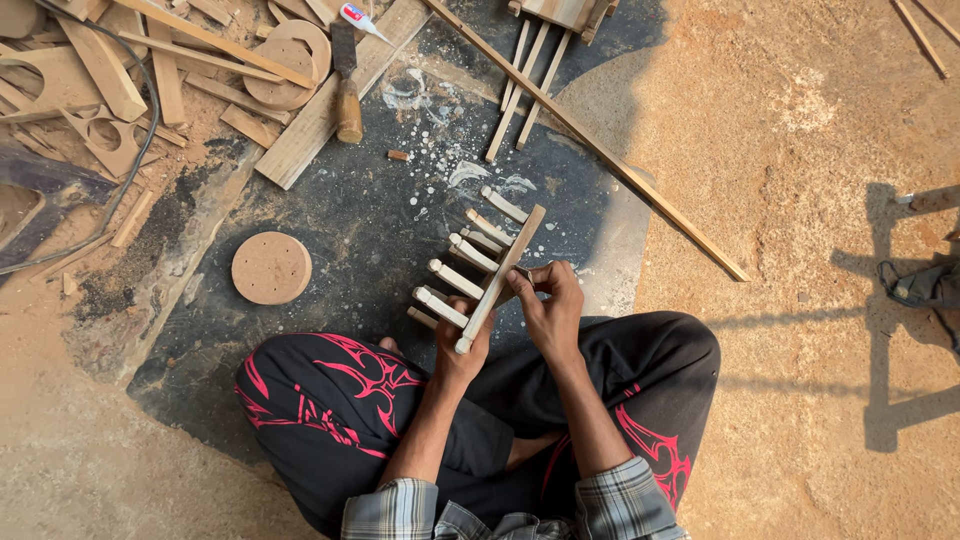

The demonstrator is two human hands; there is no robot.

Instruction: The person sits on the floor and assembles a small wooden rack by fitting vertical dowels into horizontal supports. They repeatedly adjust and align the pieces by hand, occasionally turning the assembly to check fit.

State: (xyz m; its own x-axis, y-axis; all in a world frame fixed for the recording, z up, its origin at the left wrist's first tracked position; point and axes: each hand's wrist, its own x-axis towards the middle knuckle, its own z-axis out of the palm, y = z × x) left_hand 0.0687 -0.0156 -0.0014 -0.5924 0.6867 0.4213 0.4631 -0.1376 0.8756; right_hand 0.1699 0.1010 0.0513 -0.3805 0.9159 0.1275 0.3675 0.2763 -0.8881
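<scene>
— What's in the hands?
— A wooden rack (480, 270). The left hand (462, 345) is closed round the rail's lower end; the right hand (545, 300) pinches it just above.
— And the pegs (455, 278)?
— Sticking out leftward from both grips — over the dark mat (340, 210).

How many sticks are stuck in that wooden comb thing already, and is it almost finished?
Done: about six short pegs already stand out from one side of the wooden rail. In hand: the left hand grips the rail's near end, while the right hand pinches it at the middle. Left: three loose thin sticks lie unused on the dark mat. Whether more pegs belong in the rail cannot be told.
</scene>
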